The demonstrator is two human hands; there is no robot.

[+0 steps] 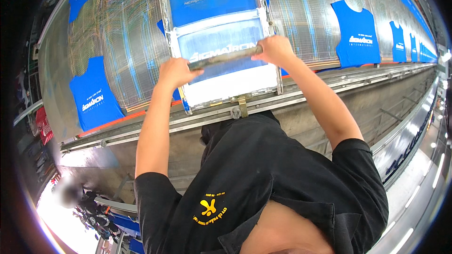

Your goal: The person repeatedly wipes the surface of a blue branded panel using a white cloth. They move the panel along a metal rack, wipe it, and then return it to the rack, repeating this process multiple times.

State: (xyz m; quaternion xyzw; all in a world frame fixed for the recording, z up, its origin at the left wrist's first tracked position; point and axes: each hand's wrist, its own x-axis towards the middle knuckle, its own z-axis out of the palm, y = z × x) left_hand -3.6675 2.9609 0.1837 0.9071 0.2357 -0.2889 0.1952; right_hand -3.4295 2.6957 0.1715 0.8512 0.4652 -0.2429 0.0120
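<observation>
Both hands grip one squeegee [226, 58] with a worn, stained handle, lying crosswise inside a screen-printing frame [219, 101]. My left hand [176, 72] closes on its left end, and my right hand [275, 50] on its right end, a little farther from me. Beneath and beyond the squeegee, the screen mesh [219, 37] shows white lettering and a thin streaky film over blue. A band of white ink [235, 79] covers the near part of the screen. Blue fabric edges stick out from under the frame, the rest hidden by it.
Blue shirt panels with white print lie on the long table [141, 42], one at left [97, 100] and another at right [356, 40], with several beyond. A metal rail [317, 86] runs along the near edge. The frame's metal bracket [242, 105] sits at that rail.
</observation>
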